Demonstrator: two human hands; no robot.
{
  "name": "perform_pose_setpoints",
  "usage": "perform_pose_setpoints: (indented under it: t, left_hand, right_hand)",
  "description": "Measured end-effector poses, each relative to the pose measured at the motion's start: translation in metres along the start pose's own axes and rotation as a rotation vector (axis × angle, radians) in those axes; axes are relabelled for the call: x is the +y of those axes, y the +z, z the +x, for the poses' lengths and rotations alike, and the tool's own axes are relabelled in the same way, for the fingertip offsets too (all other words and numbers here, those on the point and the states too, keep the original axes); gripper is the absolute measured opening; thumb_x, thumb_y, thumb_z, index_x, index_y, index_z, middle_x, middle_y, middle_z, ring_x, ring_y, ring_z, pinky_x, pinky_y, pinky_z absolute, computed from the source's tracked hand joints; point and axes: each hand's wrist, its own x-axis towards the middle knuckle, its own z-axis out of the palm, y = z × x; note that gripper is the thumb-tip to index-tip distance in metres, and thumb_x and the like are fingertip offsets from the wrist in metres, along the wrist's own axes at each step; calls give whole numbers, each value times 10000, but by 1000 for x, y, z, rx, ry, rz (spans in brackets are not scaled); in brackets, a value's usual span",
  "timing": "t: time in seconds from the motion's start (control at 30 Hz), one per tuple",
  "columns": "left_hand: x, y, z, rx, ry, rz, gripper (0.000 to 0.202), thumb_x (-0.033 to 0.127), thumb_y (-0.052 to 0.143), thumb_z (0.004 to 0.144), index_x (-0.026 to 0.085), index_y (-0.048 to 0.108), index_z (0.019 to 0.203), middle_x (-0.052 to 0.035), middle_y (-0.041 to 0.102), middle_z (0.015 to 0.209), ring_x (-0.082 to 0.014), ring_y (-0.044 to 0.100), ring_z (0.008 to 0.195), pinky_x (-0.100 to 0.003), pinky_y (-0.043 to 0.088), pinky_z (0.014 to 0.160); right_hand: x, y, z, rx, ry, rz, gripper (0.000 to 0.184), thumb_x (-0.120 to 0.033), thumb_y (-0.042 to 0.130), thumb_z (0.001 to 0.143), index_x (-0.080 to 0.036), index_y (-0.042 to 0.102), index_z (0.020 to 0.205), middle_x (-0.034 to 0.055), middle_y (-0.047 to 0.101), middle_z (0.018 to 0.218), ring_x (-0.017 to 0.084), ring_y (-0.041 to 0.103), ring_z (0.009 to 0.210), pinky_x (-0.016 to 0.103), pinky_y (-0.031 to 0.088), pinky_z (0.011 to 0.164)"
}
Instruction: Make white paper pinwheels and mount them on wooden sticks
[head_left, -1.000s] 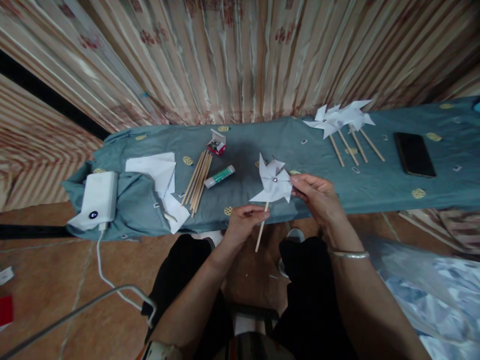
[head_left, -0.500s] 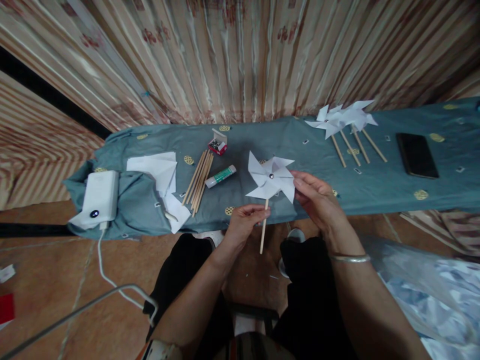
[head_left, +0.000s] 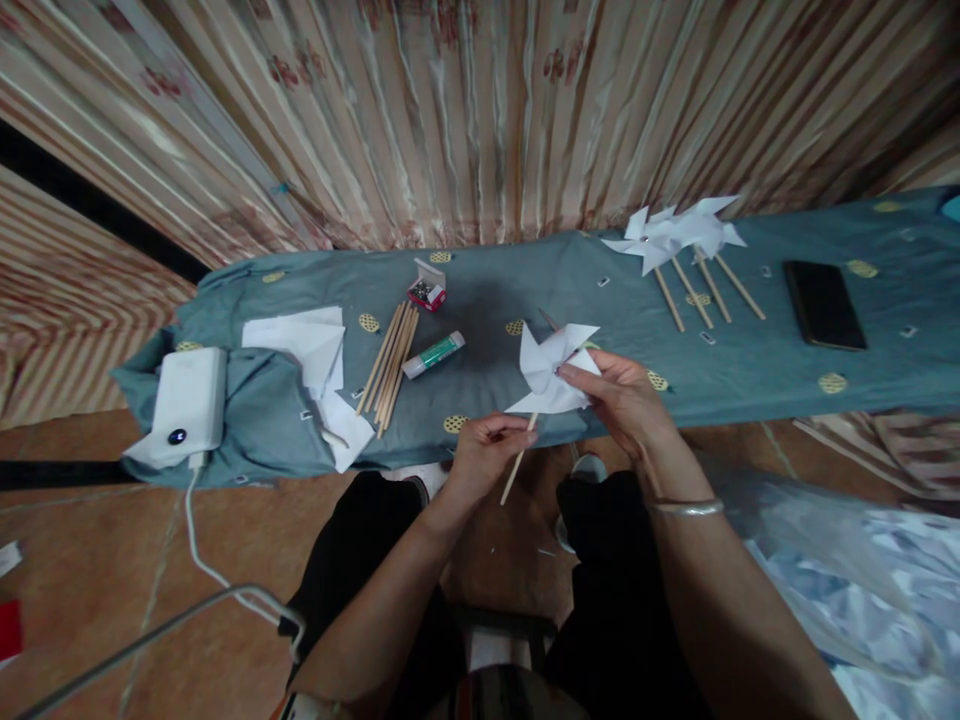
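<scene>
A white paper pinwheel (head_left: 541,366) on a wooden stick (head_left: 513,478) is held over the near edge of the cloth-covered table. My left hand (head_left: 489,450) pinches the stick just below the paper blades. At the pinwheel's centre, my right hand (head_left: 619,395) is closed on the paper, its thumb over the middle and its fingers behind. Just beyond the blades the tip of a pointed metal tool (head_left: 549,318) shows on the cloth; the rest of it is hidden. A glue stick (head_left: 433,355) lies to the left of the pinwheel.
Loose wooden sticks (head_left: 388,370), a small open box of pins (head_left: 427,290), white paper pieces (head_left: 304,340) and a white power bank (head_left: 189,400) with a cable lie leftward. Several finished pinwheels (head_left: 675,235) and a black phone (head_left: 825,305) are on the right. A plastic bag (head_left: 847,570) stands on the floor.
My right hand has moved from the blade's edge to the pinwheel's centre. The pinwheel has shifted slightly right and its stick leans more. My left hand keeps its pinch.
</scene>
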Motion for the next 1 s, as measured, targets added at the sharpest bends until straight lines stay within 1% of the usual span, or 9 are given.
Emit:
perform_pose_setpoints:
  t: [0.13,0.23,0.37,0.53,0.6,0.73,0.8,0.9,1.0]
  left_hand:
    - [2,-1,-1,-7,-23,-3,193,277,838,520,174,755,661,-19,691,630,-120,579,577,-245,458,596]
    - [4,-2,-2,-10,-43,13,232,313,847,512,170,759,673,-24,690,617,-123,580,555,-249,463,577]
    - [8,-6,0,-2,-13,34,244,330,853,497,169,757,652,-20,676,590,-120,570,549,-242,459,563]
    - [16,-10,6,51,90,77,205,332,819,570,180,767,697,-11,667,653,-90,532,556,-223,436,563]
    - [21,-11,8,58,127,104,215,360,793,615,182,772,734,-4,649,663,-76,495,534,-215,411,532]
    - [35,-13,16,5,124,168,243,393,765,659,167,768,751,14,569,586,-67,431,482,-204,325,454]
    - [41,-15,22,-8,162,229,209,377,759,672,173,763,719,17,547,573,-69,419,480,-206,304,447]
    - [48,-21,35,-8,259,355,153,343,743,692,193,755,667,11,556,562,-91,456,514,-217,341,488]
    - [49,-25,47,-11,300,415,125,317,724,702,205,752,654,13,554,530,-109,481,526,-229,370,523]
  right_hand:
    - [2,-2,1,-50,-2,-23,247,-364,867,554,-231,744,723,-13,707,651,137,600,549,275,492,569]
    - [3,-3,2,-65,-3,-28,244,-359,862,558,-225,749,727,-15,709,658,133,599,552,270,490,568]
    - [1,-1,4,-72,22,-3,269,-362,870,538,-218,752,731,-14,711,643,135,617,559,259,492,567]
    - [-6,4,8,-67,2,62,292,-380,883,507,-213,739,698,-6,727,661,140,643,570,264,509,597]
    - [-7,4,10,-66,-9,98,296,-377,885,507,-213,740,707,5,741,694,147,659,593,272,517,620]
    - [-7,1,16,-62,-24,148,267,-344,877,538,-220,745,733,12,752,733,154,679,633,284,531,662]
    - [-6,0,19,-42,-33,153,251,-337,869,553,-226,744,740,5,751,727,156,678,629,292,536,671]
    - [-4,-1,24,-12,-32,152,249,-341,871,549,-222,742,725,5,748,714,160,678,628,297,538,673]
    - [-2,1,31,11,-14,163,243,-333,879,530,-215,739,690,2,744,694,148,668,612,284,536,666]
